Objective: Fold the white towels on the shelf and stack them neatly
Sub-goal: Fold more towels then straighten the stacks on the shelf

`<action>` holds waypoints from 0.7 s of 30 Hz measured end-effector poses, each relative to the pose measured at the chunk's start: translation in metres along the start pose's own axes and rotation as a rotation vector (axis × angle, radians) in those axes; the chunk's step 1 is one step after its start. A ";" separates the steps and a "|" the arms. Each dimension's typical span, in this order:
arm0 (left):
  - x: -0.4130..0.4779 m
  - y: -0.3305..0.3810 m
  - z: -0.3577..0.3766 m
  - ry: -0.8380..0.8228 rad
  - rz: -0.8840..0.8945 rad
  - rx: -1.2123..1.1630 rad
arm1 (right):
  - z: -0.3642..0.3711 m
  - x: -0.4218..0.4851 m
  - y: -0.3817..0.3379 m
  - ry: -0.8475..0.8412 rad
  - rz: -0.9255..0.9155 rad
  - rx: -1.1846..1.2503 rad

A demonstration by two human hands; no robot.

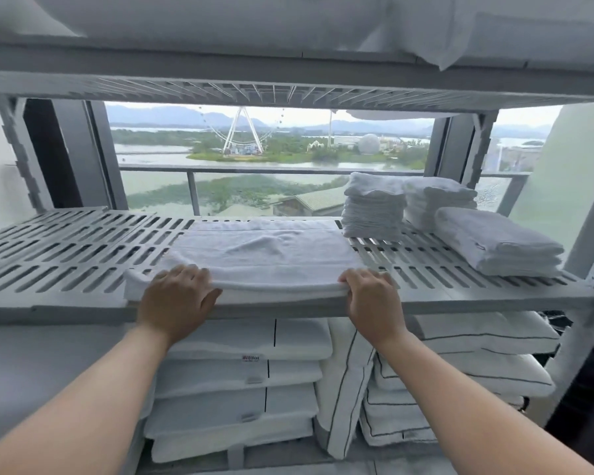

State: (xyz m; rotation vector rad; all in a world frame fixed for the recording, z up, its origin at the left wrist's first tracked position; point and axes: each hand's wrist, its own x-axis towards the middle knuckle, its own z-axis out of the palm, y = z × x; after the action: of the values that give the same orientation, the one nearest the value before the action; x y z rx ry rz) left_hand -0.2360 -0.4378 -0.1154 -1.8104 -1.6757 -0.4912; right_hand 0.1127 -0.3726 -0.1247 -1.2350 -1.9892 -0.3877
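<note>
A white towel (264, 255) lies spread flat and partly folded in the middle of the grey slatted shelf (66, 248), its near edge at the shelf's front rim. My left hand (177, 299) grips the towel's near edge on the left, fingers over the top. At the near right corner my right hand (371, 298) pinches the same edge. Two stacks of folded white towels (374, 209) stand at the back right. A larger folded towel pile (498, 245) sits at the far right.
Another slatted shelf (288, 90) hangs close above, carrying white linen. Below, stacked white pillows (240, 382) with dark piping fill the lower shelf. A window with a railing is behind. Grey uprights (576, 323) frame the right side.
</note>
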 end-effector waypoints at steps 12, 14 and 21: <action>-0.023 0.005 -0.012 -0.078 -0.050 -0.032 | 0.001 -0.021 0.011 -0.074 0.129 -0.047; -0.027 0.006 -0.013 -0.071 -0.070 0.022 | 0.003 -0.025 0.010 -0.103 0.134 -0.016; -0.040 0.012 -0.007 -0.046 -0.132 0.038 | 0.006 -0.030 0.006 -0.201 0.095 0.026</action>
State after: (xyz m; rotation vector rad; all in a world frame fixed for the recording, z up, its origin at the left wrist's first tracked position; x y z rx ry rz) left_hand -0.2283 -0.4727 -0.1389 -1.7039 -1.8321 -0.4738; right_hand 0.1229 -0.3853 -0.1511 -1.3920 -2.0860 -0.1959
